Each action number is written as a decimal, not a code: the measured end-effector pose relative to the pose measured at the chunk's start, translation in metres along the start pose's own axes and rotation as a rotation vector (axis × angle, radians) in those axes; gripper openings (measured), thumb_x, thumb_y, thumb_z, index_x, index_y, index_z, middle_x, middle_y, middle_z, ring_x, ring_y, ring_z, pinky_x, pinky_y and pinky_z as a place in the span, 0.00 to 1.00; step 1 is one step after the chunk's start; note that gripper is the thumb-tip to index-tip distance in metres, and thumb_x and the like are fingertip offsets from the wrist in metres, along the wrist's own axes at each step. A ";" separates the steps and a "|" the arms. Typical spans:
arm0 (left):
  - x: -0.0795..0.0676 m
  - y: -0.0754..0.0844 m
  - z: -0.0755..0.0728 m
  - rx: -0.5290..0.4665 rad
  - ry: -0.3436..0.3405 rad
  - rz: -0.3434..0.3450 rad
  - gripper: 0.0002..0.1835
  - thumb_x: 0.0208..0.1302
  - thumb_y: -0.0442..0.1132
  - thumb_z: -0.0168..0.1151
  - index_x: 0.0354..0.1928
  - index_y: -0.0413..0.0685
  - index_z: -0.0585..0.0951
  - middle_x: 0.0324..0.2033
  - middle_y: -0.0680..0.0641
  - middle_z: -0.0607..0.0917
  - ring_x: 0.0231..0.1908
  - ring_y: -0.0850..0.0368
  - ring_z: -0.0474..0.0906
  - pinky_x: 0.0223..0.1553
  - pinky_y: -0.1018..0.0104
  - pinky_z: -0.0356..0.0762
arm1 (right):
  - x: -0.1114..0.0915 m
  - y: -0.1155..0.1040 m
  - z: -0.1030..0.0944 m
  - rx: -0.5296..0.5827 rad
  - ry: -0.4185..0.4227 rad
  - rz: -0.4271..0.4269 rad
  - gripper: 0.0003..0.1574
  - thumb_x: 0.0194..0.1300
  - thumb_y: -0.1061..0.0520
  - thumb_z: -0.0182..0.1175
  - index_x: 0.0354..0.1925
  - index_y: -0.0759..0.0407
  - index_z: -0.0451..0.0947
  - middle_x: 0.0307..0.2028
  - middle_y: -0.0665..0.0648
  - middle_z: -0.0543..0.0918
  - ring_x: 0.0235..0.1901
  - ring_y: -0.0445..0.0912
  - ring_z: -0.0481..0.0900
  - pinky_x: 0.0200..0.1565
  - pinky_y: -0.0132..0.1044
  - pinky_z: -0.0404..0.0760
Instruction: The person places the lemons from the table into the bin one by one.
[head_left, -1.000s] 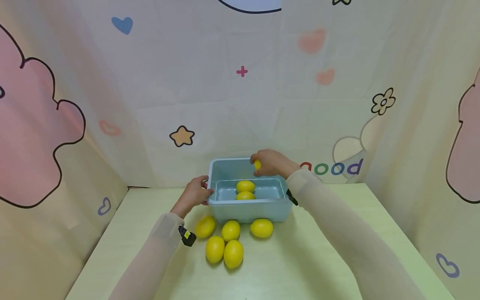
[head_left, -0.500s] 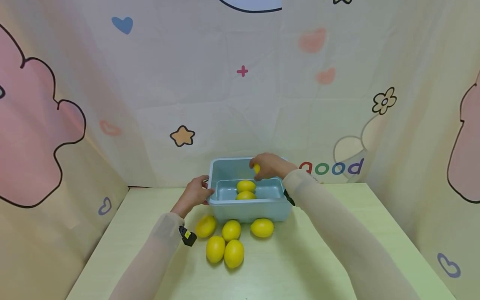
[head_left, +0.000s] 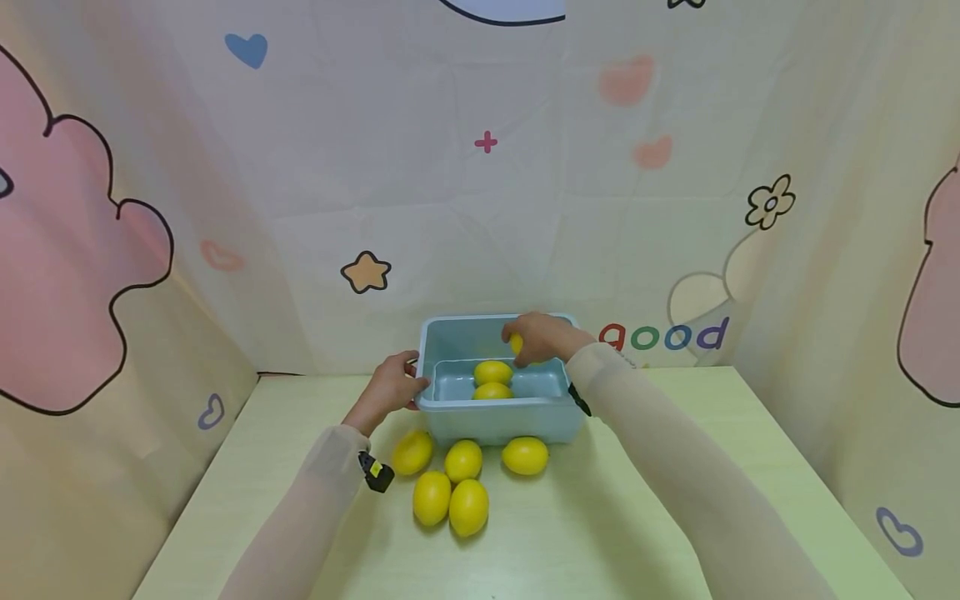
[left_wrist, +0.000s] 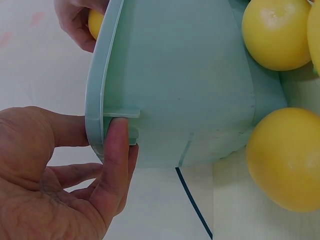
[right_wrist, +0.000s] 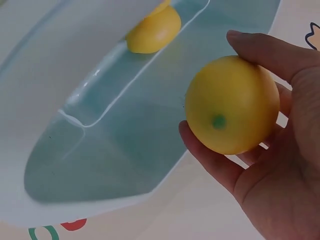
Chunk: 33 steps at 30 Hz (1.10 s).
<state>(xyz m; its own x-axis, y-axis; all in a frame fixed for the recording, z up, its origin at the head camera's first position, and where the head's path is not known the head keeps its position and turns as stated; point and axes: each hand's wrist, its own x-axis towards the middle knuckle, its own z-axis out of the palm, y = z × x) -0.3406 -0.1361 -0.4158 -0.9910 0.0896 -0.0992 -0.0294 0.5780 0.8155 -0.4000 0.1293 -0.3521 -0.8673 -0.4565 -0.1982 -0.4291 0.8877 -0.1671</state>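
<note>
A light blue plastic bin stands at the back of the table, with two lemons visible on its floor. My left hand grips the bin's left end; in the left wrist view its thumb and fingers pinch the rim from both sides. My right hand holds another lemon over the bin's right half, thumb on one side and fingers curled round the other. A small green spot marks that lemon's end. In the head view, the fingers hide most of it.
Several loose lemons lie on the pale wooden table in front of the bin; one lemon sits apart to the right, close to the bin's front wall. A printed curtain hangs right behind the bin.
My right hand has lowered slightly with its lemon, from about the level of the bin's back rim to just below it. The left hand and loose lemons stay put.
</note>
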 end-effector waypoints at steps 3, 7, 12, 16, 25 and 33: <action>0.000 0.000 0.000 -0.001 0.001 -0.006 0.32 0.67 0.36 0.61 0.71 0.43 0.64 0.47 0.38 0.76 0.39 0.49 0.80 0.31 0.64 0.87 | 0.000 0.001 0.002 0.008 0.000 -0.002 0.31 0.59 0.52 0.68 0.61 0.51 0.75 0.62 0.56 0.77 0.57 0.53 0.72 0.62 0.49 0.76; 0.000 0.001 0.001 -0.002 0.000 -0.007 0.33 0.67 0.36 0.61 0.72 0.43 0.63 0.48 0.38 0.77 0.39 0.49 0.81 0.31 0.64 0.87 | 0.000 0.003 0.003 0.000 -0.011 -0.013 0.31 0.60 0.53 0.68 0.62 0.52 0.74 0.63 0.58 0.76 0.59 0.54 0.73 0.63 0.49 0.76; 0.000 0.001 0.000 -0.003 0.000 -0.004 0.33 0.66 0.35 0.61 0.72 0.42 0.63 0.48 0.37 0.77 0.40 0.49 0.80 0.32 0.64 0.87 | -0.001 0.003 0.002 -0.019 -0.014 -0.028 0.29 0.62 0.53 0.66 0.61 0.53 0.74 0.62 0.60 0.76 0.60 0.54 0.74 0.62 0.48 0.77; 0.000 0.002 0.000 -0.006 0.000 0.002 0.33 0.66 0.35 0.61 0.71 0.42 0.64 0.47 0.38 0.77 0.39 0.49 0.80 0.31 0.64 0.87 | -0.002 0.005 0.002 -0.023 -0.012 -0.020 0.29 0.62 0.52 0.65 0.61 0.53 0.74 0.62 0.60 0.76 0.60 0.54 0.74 0.62 0.48 0.77; -0.003 0.003 0.000 -0.007 -0.002 0.002 0.32 0.66 0.35 0.61 0.71 0.42 0.64 0.47 0.37 0.76 0.38 0.49 0.81 0.31 0.64 0.87 | -0.008 0.006 0.004 -0.081 0.031 -0.050 0.27 0.65 0.50 0.64 0.61 0.53 0.74 0.61 0.59 0.78 0.60 0.54 0.75 0.63 0.50 0.76; -0.001 0.002 0.000 -0.005 0.003 0.000 0.33 0.66 0.35 0.62 0.71 0.42 0.64 0.48 0.38 0.77 0.38 0.49 0.81 0.31 0.64 0.87 | -0.022 0.003 -0.002 -0.089 0.085 -0.096 0.27 0.65 0.49 0.64 0.61 0.51 0.75 0.58 0.57 0.78 0.57 0.53 0.76 0.61 0.50 0.77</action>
<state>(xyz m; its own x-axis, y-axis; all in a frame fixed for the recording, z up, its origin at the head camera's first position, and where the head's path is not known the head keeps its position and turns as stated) -0.3393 -0.1350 -0.4143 -0.9914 0.0877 -0.0976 -0.0299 0.5736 0.8186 -0.3827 0.1423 -0.3467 -0.8378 -0.5362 -0.1026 -0.5284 0.8437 -0.0945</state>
